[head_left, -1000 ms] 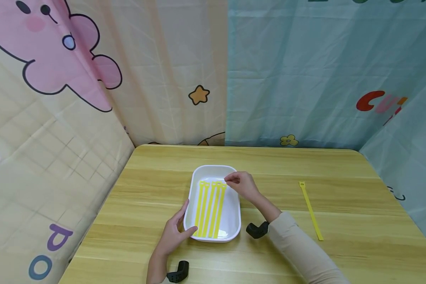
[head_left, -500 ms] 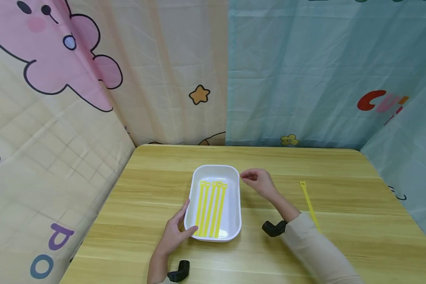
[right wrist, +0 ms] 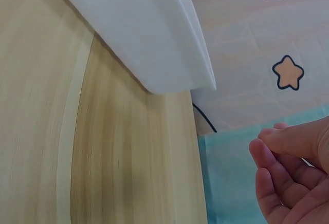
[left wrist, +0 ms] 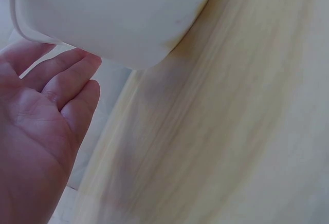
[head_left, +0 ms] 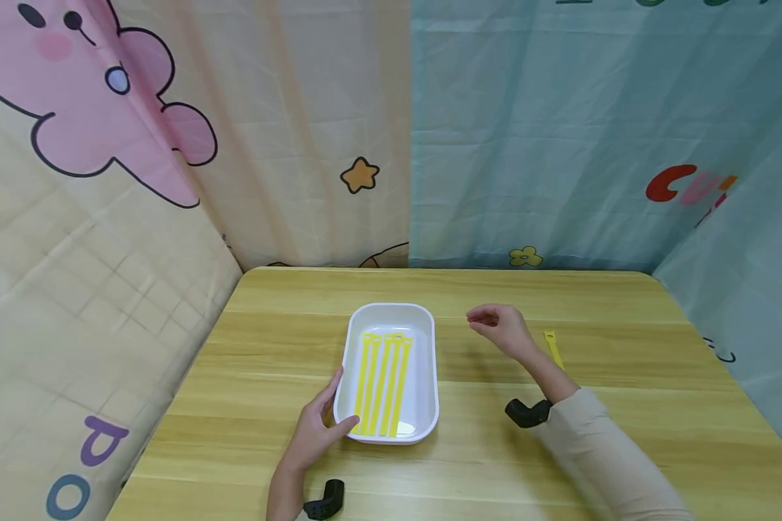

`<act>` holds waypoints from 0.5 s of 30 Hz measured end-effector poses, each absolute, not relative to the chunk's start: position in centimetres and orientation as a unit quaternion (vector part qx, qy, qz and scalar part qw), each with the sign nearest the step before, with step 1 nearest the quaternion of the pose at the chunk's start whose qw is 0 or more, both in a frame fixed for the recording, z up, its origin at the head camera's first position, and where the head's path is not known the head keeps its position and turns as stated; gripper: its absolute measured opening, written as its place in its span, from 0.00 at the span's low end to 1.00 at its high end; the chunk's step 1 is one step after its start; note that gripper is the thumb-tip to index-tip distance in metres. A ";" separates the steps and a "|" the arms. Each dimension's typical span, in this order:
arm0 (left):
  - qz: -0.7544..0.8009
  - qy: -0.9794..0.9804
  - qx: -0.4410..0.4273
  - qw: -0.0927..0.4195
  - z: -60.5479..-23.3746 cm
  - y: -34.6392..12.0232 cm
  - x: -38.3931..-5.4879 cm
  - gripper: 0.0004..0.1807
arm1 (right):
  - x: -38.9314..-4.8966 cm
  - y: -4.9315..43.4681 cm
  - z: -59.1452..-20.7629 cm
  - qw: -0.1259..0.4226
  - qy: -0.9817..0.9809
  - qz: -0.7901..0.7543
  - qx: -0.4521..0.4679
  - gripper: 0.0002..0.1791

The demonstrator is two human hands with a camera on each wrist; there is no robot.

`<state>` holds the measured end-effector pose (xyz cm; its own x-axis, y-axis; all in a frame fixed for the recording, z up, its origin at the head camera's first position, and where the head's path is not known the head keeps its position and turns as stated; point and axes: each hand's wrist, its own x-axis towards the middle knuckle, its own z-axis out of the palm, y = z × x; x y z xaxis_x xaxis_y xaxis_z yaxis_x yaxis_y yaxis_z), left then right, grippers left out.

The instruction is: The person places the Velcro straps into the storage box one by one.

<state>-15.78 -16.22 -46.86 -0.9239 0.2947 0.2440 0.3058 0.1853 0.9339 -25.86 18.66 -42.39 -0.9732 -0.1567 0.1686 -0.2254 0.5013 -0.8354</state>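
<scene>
In the head view, my left hand [head_left: 316, 432] grips the near left side of a white tray [head_left: 423, 394], its thumb over the rim. In the left wrist view its fingers lie against the outer wall of the tray [left wrist: 113, 18]. Several yellow cable ties [head_left: 400, 387], flat with slotted heads, lie side by side lengthwise in the tray. My right hand [head_left: 505, 333] hangs over the table to the right of the tray, loosely curled and holding nothing. Another yellow cable tie [head_left: 552, 349] lies on the table beyond it, its lower part hidden by my right arm.
The wooden table [head_left: 287, 311] runs back to printed curtains [head_left: 482, 145] behind and at both sides. A black wrist mount [head_left: 526, 413] sits at my right sleeve, and another black mount [head_left: 326, 501] is at my left wrist.
My right hand has moved right, from above the tray's far right corner to over the table, and my right arm now covers most of the loose cable tie. The left hand stays at the tray.
</scene>
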 end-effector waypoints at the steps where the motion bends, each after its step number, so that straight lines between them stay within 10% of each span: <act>1: -0.608 -0.769 -0.195 0.005 -46.9 -16.2 -15.8 0.41 | -25.8 19.0 -42.4 0.036 -0.867 0.485 0.109 0.10; 15: -0.614 -0.766 -0.192 0.005 -46.8 -16.1 -15.8 0.41 | -25.1 24.2 -43.2 0.039 -0.895 0.432 0.103 0.09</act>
